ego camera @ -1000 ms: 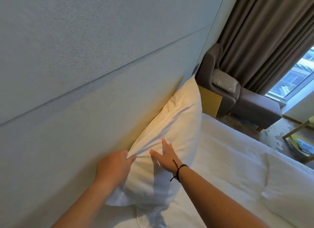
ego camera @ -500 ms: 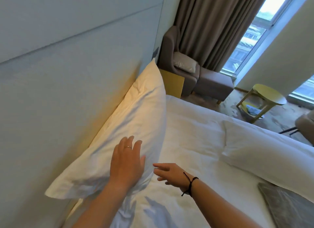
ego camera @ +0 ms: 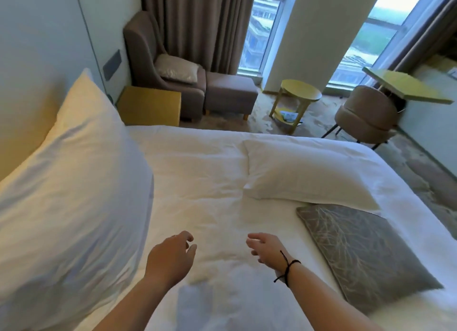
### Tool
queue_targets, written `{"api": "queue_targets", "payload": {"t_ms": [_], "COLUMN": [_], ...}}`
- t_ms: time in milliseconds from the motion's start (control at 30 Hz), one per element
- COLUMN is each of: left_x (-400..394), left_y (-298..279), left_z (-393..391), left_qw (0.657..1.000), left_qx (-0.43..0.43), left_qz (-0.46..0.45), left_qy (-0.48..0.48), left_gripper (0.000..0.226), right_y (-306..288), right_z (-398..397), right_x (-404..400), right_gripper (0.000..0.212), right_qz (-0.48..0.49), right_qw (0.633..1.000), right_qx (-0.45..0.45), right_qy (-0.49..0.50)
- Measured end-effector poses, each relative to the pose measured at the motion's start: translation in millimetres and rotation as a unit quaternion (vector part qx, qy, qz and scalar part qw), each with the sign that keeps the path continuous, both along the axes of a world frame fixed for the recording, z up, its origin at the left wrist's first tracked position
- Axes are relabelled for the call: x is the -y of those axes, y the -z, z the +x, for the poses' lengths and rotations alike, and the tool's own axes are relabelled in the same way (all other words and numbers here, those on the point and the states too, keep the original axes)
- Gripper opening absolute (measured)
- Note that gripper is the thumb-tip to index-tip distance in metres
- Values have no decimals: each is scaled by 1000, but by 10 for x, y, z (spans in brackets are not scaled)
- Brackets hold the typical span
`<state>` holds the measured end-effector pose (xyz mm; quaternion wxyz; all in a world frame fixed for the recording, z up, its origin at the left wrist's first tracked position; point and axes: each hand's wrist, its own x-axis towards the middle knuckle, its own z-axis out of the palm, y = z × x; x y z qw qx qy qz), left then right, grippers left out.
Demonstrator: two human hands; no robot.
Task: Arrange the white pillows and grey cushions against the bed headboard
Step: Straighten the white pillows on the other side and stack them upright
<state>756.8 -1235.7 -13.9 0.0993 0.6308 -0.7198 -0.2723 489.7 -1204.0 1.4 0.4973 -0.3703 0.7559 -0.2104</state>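
Observation:
A white pillow (ego camera: 74, 182) leans upright against the pale headboard (ego camera: 29, 66) on the left. A second white pillow (ego camera: 304, 175) lies flat on the bed (ego camera: 197, 172) further right. A grey patterned cushion (ego camera: 363, 251) lies flat just in front of it, its far edge touching or under that pillow. My left hand (ego camera: 170, 256) and my right hand (ego camera: 267, 251) hover over the sheet in the middle, fingers loosely curled, holding nothing. Neither hand touches a pillow.
Beyond the bed stand a yellow bedside cube (ego camera: 150, 105), a grey armchair (ego camera: 158, 66) with a silver cushion (ego camera: 176, 68) and a footstool (ego camera: 230, 93). A round yellow side table (ego camera: 296, 96), a tan chair (ego camera: 366, 115) and a yellow desk (ego camera: 405, 86) stand by the windows.
Both hands have come off the leaning pillow and moved right over the open sheet. My view has swung right, bringing the flat pillow and grey cushion into sight.

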Motion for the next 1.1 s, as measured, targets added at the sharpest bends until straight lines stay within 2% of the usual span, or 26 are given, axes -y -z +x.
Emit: {"api": "queue_targets", "payload": {"t_ms": [133, 300, 500, 633, 733, 967, 1100], "left_x": [80, 169, 405, 770, 1344, 2541, 2947], "left_y": [88, 334, 600, 874, 1190, 2071, 2421], "left_z": [-859, -1929, -2662, -2852, -3056, -3978, -4233], "left_qw": [1000, 995, 994, 991, 992, 997, 993], "left_qx": [8, 10, -11, 1, 18, -23, 33], "left_qz": [26, 85, 92, 101, 94, 27, 84], "left_qy": [-6, -42, -65, -84, -81, -74, -78], "left_gripper": [23, 19, 24, 40, 53, 88, 104], "right_y": [236, 695, 1171, 1460, 1626, 1925, 2102], "right_z": [-851, -1867, -2561, -2649, -2714, -3354, -3515], "right_x": [69, 295, 683, 936, 1136, 1620, 1570], "right_gripper": [39, 44, 45, 46, 49, 54, 54], "right_qz": [-22, -6, -10, -19, -17, -48, -48], "right_qw": [1000, 998, 995, 992, 994, 998, 997], "right_qx": [7, 33, 30, 58, 69, -32, -36], "right_qy": [21, 54, 96, 108, 85, 39, 51]}}
